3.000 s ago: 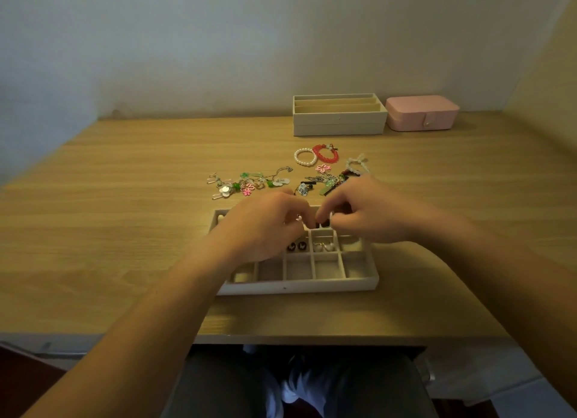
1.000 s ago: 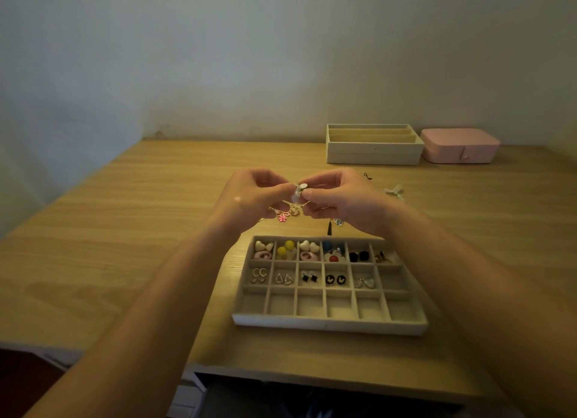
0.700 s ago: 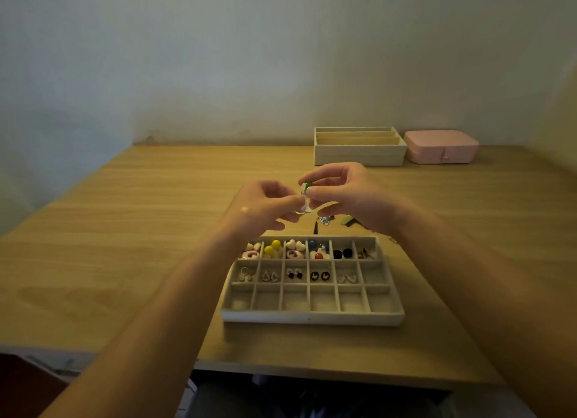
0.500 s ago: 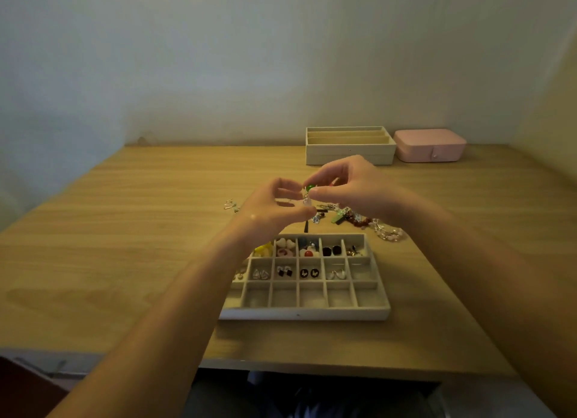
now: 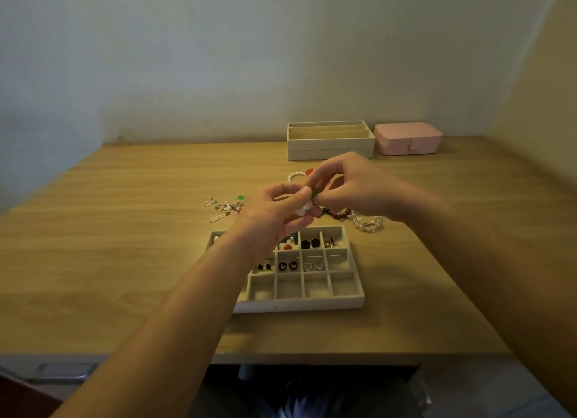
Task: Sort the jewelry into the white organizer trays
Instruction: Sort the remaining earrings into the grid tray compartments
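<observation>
Above a wooden desk point(image 5: 125, 230), a person's left hand point(image 5: 274, 211) and right hand point(image 5: 346, 186) together pinch a small green-and-white earring point(image 5: 307, 203) (details too small to tell) over the compartmented white organizer tray point(image 5: 312, 302), loose jewelry point(image 5: 224, 207) lying just beyond.

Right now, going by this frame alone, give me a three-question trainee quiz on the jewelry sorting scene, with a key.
1. True or false: both hands are raised above the compartment tray, pinching one small green and white piece between them.
2. Which row of the tray shows empty compartments? A) farthest B) nearest
3. Fill in: behind the loose jewelry, the slotted tray stands beside a closed ____ box.

Key: 1 true: the left hand and right hand meet on it. 2 B. 3 pink.
</observation>
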Tool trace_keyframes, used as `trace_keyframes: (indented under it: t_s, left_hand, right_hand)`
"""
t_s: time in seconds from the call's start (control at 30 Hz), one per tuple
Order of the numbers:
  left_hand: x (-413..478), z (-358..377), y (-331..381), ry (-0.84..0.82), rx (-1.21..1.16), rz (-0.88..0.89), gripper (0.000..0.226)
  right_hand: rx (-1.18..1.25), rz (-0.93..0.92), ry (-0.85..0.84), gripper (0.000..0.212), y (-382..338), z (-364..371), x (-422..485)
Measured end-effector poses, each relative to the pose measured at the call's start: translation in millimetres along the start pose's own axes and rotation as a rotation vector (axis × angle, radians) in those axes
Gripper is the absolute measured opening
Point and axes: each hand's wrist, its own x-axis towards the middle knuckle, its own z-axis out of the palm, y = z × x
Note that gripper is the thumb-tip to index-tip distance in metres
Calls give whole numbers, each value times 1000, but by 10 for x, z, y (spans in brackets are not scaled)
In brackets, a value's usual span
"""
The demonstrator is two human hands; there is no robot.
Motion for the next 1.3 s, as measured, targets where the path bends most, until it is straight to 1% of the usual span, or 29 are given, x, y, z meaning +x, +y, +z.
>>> trace_keyframes:
  t_s: [0.1, 0.23, 0.37, 0.47, 0.57, 0.63, 0.7, 0.8, 0.9, 0.97, 1.03, 1.1, 1.3]
  left_hand:
    - [-11, 15, -29, 28, 23, -16, 29]
    - [-44, 40, -90, 50, 161, -21, 28]
    - [-96, 84, -172, 63, 420, 25, 18]
    - [-129, 124, -238, 39, 660, 112, 12]
    - [-159, 159, -292, 11, 990, 216, 17]
    - [-182, 174, -335, -8, 1119, 240, 17]
    - [-207, 186, -365, -12, 1193, 259, 14]
    - [-238, 187, -372, -20, 1246, 291, 9]
    - [-275, 190, -357, -68, 1326, 314, 15]
    - [-294, 189, -332, -89, 1351, 299, 20]
    - [-297, 180, -305, -110, 1331, 283, 26]
    - [-288, 169, -285, -111, 1289, 283, 27]
    - [-248, 118, -288, -15, 1193, 277, 27]
  right_hand:
    - [43, 64, 2, 10, 44, -8, -30]
    - [126, 161, -20, 11, 124, -21, -99]
    - [111, 174, -83, 11, 233, -3, -211]
    - [68, 156, -147, 11, 313, -13, -306]
    - [-11, 150, -221, 16, 366, -14, -361]
    - [-73, 145, -249, 18, 387, -1, -378]
    - [-118, 128, -261, 19, 387, 17, -394]
    - [-160, 101, -257, 20, 365, 29, -404]
    - [-191, 81, -267, 20, 346, 19, -401]
    - [-196, 71, -279, 22, 337, 20, -397]
    - [-196, 67, -292, 24, 323, 31, -395]
    - [-204, 66, -299, 26, 307, 45, -393]
    - [-247, 96, -319, 30, 214, 66, -397]
